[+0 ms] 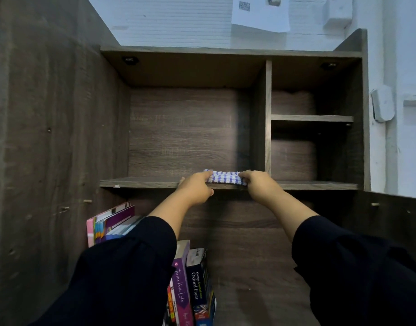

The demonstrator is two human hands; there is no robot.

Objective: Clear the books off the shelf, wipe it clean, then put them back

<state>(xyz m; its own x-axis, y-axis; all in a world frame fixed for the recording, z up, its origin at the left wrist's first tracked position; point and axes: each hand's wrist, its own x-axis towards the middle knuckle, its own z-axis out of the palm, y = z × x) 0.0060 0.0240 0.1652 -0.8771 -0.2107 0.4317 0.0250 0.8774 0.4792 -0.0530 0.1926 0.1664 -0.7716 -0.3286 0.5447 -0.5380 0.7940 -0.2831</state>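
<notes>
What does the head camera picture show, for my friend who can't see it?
Two hands, left hand and right hand, hold a folded blue-and-white checked cloth on the front edge of a bookless dark wooden shelf. Colourful upright books stand below.

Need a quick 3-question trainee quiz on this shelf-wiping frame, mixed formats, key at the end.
1. True or false: books stand in the large shelf compartment above the cloth.
2. What do the left hand and right hand both hold? A) a book B) the checked cloth C) a spray bottle
3. Fill in: the books stand ____ the shelf board being wiped.

Key: 1 false, that compartment holds no books; 2 B, each hand grips one end of the cloth at the board's front edge; 3 below.
</notes>
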